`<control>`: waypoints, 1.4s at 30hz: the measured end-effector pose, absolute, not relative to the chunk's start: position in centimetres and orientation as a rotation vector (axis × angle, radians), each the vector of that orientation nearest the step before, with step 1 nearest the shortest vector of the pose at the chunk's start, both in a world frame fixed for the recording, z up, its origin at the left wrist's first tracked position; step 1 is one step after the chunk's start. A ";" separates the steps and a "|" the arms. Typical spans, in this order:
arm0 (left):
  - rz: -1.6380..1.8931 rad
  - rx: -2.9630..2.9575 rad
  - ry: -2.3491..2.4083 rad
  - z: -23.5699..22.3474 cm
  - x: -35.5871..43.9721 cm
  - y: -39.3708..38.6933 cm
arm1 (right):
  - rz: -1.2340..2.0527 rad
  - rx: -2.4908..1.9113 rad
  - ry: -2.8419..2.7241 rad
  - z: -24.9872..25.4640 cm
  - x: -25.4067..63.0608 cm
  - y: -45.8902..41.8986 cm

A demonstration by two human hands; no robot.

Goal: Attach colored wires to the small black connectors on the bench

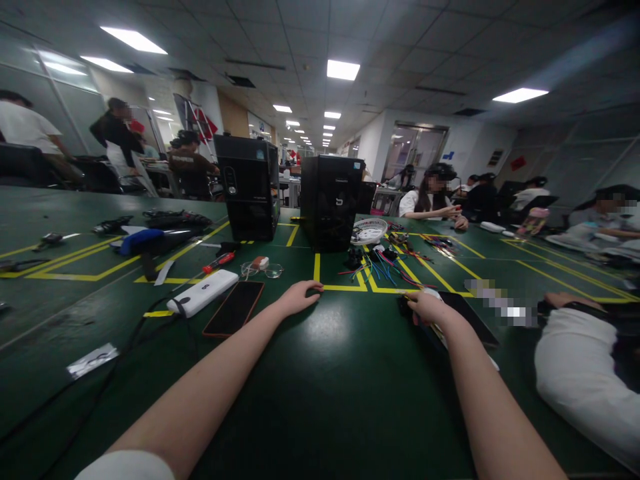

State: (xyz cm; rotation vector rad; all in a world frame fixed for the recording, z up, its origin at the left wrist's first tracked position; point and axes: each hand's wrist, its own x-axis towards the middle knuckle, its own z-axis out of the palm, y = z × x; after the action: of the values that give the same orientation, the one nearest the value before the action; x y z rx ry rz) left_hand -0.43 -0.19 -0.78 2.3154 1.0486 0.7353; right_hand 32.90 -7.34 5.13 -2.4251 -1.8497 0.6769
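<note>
My left hand lies flat on the green table, fingers stretched out toward a yellow tape line, holding nothing. A dark phone and a white power bank lie just to its left. My right hand rests on a black flat device, its fingers curled at the device's near-left corner. Two black computer towers, one at left and one at right, stand upright beyond my hands.
Glasses, a red-handled screwdriver, coloured cables and a white basket lie near the towers. Another person's white-sleeved arm rests at right. Several people sit or stand around the room.
</note>
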 end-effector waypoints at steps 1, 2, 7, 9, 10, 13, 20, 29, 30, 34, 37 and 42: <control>0.735 2.313 1.048 -0.8 -0.4 -0.2 | 0.689 -2.390 -1.863 5.0 33.0 -7.3; 0.734 2.312 1.046 -0.8 -0.4 -0.1 | 0.702 -2.351 -1.872 4.9 33.2 -7.3; 0.747 2.311 1.042 -1.0 -0.8 0.0 | 0.651 -2.295 -1.741 4.9 34.2 -7.4; 0.756 2.315 1.039 -1.1 -1.0 0.0 | 0.570 -2.318 -1.706 5.3 34.5 -7.5; 0.762 2.318 1.034 -1.1 -1.0 0.0 | 0.546 -2.323 -1.717 5.5 34.6 -7.6; 0.778 2.327 1.020 -1.1 -1.2 0.1 | 0.546 -2.329 -1.777 5.8 34.7 -7.7; 0.779 2.332 1.037 -0.9 -1.1 0.0 | 0.470 -2.331 -1.767 5.4 34.8 -7.3; 0.777 2.327 1.050 -0.7 -1.1 -0.1 | 0.389 -2.310 -1.795 5.2 35.2 -6.8; 0.776 2.327 1.047 -0.6 -1.1 -0.1 | 0.366 -2.314 -1.792 5.2 35.1 -6.8; 0.770 2.321 1.048 -0.3 -1.2 -0.2 | 0.336 -2.320 -1.806 5.5 35.0 -6.9; 0.769 2.324 1.046 -0.3 -1.2 -0.2 | 0.342 -2.322 -1.827 5.8 34.8 -7.0; 0.788 2.341 1.023 -0.4 -1.3 0.0 | 0.352 -2.323 -1.811 6.1 34.6 -7.1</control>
State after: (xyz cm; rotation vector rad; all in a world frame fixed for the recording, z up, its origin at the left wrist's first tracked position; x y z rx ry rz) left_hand -1.29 0.01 -0.45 2.3408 1.0233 0.7882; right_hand 34.62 -7.07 6.08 -2.3233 -1.8112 0.3517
